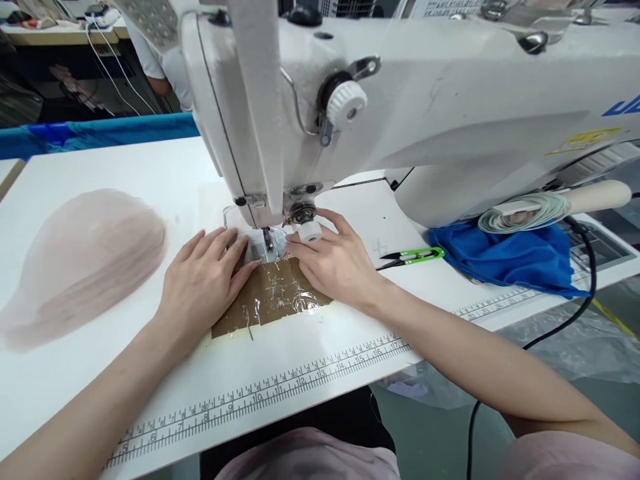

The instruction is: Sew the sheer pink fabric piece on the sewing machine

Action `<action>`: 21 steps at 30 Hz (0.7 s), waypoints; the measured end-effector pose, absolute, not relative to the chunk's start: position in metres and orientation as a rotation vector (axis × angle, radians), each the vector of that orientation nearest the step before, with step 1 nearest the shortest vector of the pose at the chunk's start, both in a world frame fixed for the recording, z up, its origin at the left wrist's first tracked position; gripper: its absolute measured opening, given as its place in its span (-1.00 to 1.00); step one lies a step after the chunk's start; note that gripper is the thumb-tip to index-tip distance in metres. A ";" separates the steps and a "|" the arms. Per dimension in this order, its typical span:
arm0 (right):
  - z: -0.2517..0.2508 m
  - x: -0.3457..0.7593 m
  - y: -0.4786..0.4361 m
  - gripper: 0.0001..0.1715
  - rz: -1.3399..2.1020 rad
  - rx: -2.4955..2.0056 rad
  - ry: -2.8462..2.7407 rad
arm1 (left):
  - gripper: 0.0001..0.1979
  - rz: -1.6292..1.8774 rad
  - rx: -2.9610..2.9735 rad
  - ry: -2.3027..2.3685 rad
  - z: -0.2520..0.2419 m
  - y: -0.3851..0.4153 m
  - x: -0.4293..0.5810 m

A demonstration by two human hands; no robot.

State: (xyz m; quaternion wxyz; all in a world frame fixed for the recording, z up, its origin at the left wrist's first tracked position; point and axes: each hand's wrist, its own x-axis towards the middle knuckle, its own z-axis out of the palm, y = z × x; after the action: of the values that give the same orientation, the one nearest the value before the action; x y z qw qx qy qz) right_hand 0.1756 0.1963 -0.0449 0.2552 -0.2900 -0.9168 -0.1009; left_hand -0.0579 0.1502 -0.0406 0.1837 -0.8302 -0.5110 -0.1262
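Observation:
My left hand (203, 280) lies flat on the white table, fingers stretched toward the presser foot (269, 240) of the white sewing machine (450, 100). My right hand (335, 260) rests on the other side of the foot, fingers extended and pressing down, with a white tape band round one finger. Both hands hold down a small clear piece of material (257, 248) under the needle. A brown patch covered in shiny tape (273, 297) lies on the table between my hands.
A heap of pale pink mesh fabric (83, 257) lies at the left. Green thread snips (413, 256) and a blue cloth (505, 257) sit at the right beneath the machine arm. A printed ruler (260, 397) runs along the table's front edge. Another person stands behind the machine.

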 end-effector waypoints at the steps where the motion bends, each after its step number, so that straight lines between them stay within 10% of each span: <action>1: -0.044 0.175 0.196 -0.55 -0.257 -0.791 -2.488 | -0.57 -0.331 -2.310 -1.432 -0.039 0.149 -0.057; 11: -0.045 0.165 0.179 -0.65 0.244 -0.218 -2.643 | -0.83 -0.739 -2.826 -0.491 -0.017 0.095 -0.022; 21: -0.040 0.179 0.188 -0.68 0.298 -0.324 -2.480 | -0.72 -0.452 -2.376 -1.722 -0.028 0.121 -0.042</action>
State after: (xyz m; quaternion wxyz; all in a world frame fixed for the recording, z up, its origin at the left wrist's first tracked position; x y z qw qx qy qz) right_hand 0.1788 0.1878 -0.0401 0.3066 -0.1223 -0.9372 0.1126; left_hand -0.0424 0.1205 -0.0275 0.0861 -0.7973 -0.5779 -0.1517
